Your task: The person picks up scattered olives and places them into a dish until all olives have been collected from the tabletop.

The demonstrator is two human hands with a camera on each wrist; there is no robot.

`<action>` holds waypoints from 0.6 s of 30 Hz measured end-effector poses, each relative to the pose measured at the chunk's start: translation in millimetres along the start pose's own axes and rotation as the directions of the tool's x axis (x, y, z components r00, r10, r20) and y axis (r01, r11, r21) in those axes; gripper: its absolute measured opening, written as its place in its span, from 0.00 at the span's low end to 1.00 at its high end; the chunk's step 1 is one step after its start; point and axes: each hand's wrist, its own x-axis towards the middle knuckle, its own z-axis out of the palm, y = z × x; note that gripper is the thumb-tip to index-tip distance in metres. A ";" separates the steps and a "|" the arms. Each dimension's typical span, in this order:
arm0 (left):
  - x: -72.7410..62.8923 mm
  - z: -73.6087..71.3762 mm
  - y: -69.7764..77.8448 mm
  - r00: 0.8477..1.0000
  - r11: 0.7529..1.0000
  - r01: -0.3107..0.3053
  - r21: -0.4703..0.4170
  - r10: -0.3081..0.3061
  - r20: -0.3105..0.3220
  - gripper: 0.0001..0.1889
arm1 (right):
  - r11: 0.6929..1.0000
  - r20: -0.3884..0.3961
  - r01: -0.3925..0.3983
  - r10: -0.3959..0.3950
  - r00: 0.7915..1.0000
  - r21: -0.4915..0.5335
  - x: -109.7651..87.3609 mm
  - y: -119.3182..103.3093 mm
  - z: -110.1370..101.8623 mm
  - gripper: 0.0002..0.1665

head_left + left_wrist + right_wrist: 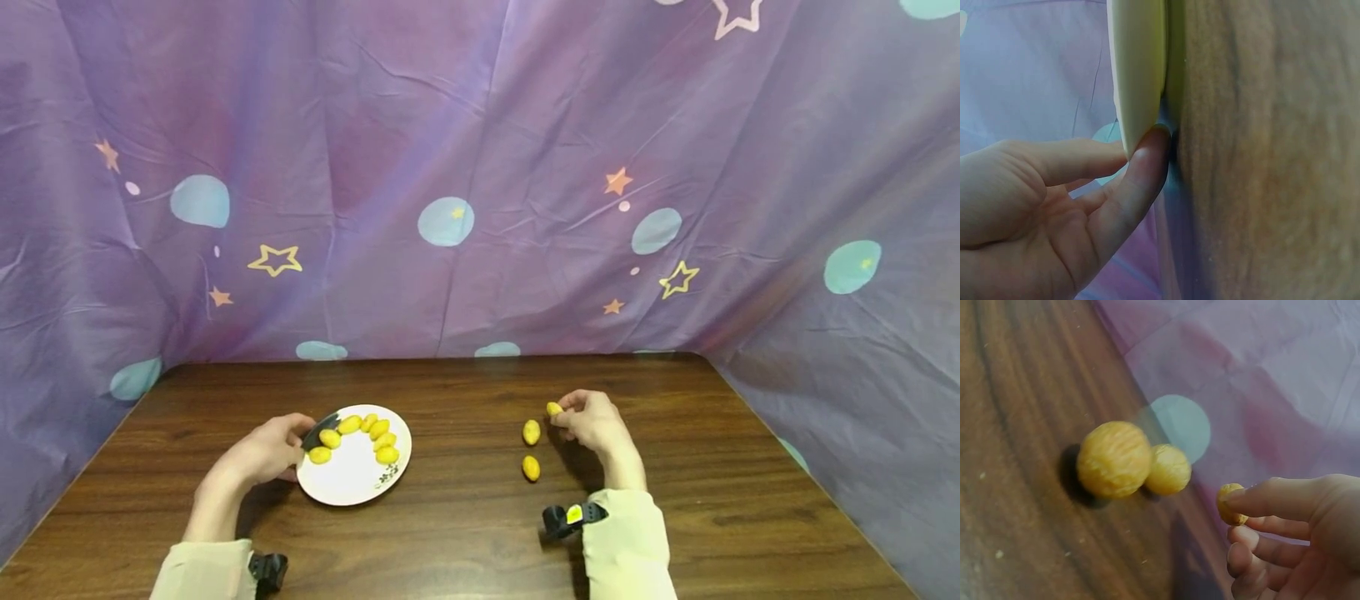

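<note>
My left hand pinches the left rim of a white plate. In the left wrist view, the plate appears edge-on, its rim between the thumb and a finger. Several small yellow oval fruits lie on it in an arch, beside a dark patch near the left rim. Over on the right, my right hand pinches one small yellow oval fruit between thumb and fingertips, above the table. Two more such fruits, a nearer one and a farther one, lie left of that hand.
The dark wooden table carries the plate and the loose fruits. Behind it and along the right side hangs a purple cloth with stars and blue spots. A black strap device sits at the right wrist, another at the left.
</note>
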 end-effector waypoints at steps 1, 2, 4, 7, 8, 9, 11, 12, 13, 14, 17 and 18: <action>0.1 0.0 0.5 1.000 1.000 0.002 -0.003 -0.002 -0.002 0.28 | 1.000 -0.004 0.012 -0.012 1.000 0.000 0.2 -1.5 -1.3 0.11; 0.2 0.1 0.9 1.000 1.000 0.003 -0.005 -0.003 -0.003 0.28 | 1.000 -0.011 0.026 -0.026 1.000 -0.001 0.1 -3.3 -2.4 0.11; 0.1 -0.2 1.7 1.000 1.000 -0.002 -0.005 0.002 0.002 0.28 | 0.999 -0.021 0.054 -0.054 0.998 0.005 -0.8 -6.6 -4.0 0.12; 0.0 -0.7 1.8 1.000 1.000 0.009 0.005 -0.009 -0.005 0.28 | 0.994 -0.028 0.106 -0.105 0.994 0.017 -2.6 -12.1 -4.5 0.12; -0.3 -0.7 1.8 1.000 1.000 0.010 0.006 -0.010 -0.004 0.28 | 0.993 -0.031 0.118 -0.117 0.993 0.019 -3.7 -14.2 -4.3 0.11; -0.3 -0.5 1.7 1.000 1.000 0.010 0.008 -0.010 -0.002 0.28 | 0.992 -0.033 0.127 -0.127 0.991 0.017 -4.7 -16.1 -3.9 0.11; -0.2 -0.1 1.2 1.000 1.000 0.008 0.011 -0.008 -0.003 0.28 | 0.990 -0.034 0.143 -0.143 0.989 0.017 -6.1 -20.2 -2.9 0.10; -0.1 0.2 0.8 1.000 1.000 0.012 0.010 -0.012 -0.005 0.28 | 0.989 -0.034 0.149 -0.149 0.988 0.012 -6.6 -22.3 -2.0 0.10; 0.0 0.4 0.6 1.000 1.000 0.013 0.009 -0.013 -0.005 0.28 | 0.988 -0.033 0.154 -0.154 0.988 0.007 -6.9 -24.4 -1.3 0.10; 0.2 0.6 0.4 1.000 1.000 0.013 0.007 -0.013 -0.005 0.28 | 0.987 -0.032 0.159 -0.159 0.987 0.000 -7.4 -26.7 -0.3 0.10; 0.9 1.1 0.4 1.000 1.000 0.015 0.010 -0.015 -0.011 0.28 | 0.984 -0.027 0.176 -0.176 0.984 -0.014 -8.6 -33.4 2.2 0.10; 1.2 1.2 0.7 1.000 1.000 0.020 0.011 -0.019 -0.013 0.28 | 0.984 -0.028 0.178 -0.179 0.983 -0.018 -9.0 -35.7 3.1 0.10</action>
